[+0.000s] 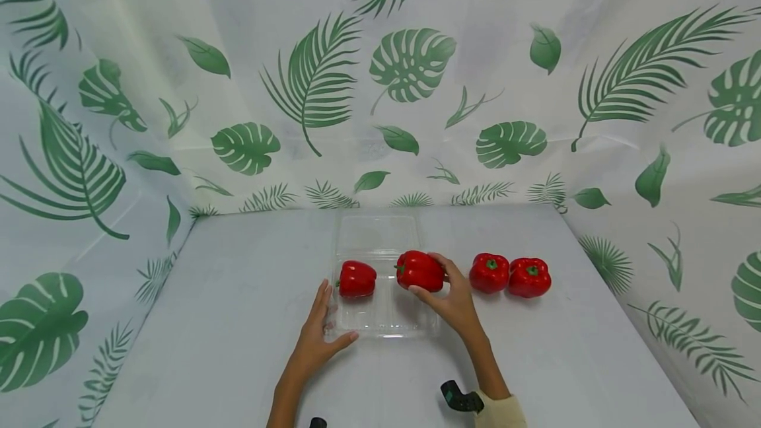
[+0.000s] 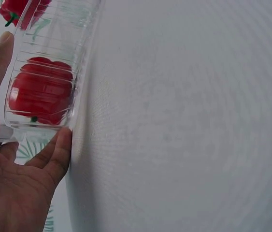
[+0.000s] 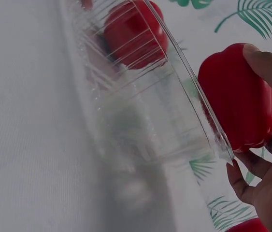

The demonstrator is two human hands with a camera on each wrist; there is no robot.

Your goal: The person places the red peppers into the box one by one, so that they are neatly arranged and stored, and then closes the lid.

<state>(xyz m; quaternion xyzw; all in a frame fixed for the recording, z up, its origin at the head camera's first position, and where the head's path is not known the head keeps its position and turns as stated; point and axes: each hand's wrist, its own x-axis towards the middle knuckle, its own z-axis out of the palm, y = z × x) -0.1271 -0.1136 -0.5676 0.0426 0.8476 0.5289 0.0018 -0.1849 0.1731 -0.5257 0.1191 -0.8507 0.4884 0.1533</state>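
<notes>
A clear plastic clamshell container (image 1: 380,332) lies opened flat, its lid (image 1: 378,233) away from me. One red bell pepper (image 1: 358,279) lies on its side in the left part of the base. My right hand (image 1: 458,302) grips another red bell pepper (image 1: 420,271) between thumb and fingers, over the base's right part. In the right wrist view this held pepper (image 3: 237,99) is above the container's rim. My left hand (image 1: 315,335) is at the container's left front corner, fingers fairly straight; in the left wrist view its fingertips (image 2: 64,137) touch the end wall.
Two more red bell peppers, one nearer (image 1: 489,273) and one farther right (image 1: 530,277), stand side by side right of the container. A white cloth covers the table (image 1: 238,302). Leaf-printed sheets (image 1: 333,84) hang behind and at both sides.
</notes>
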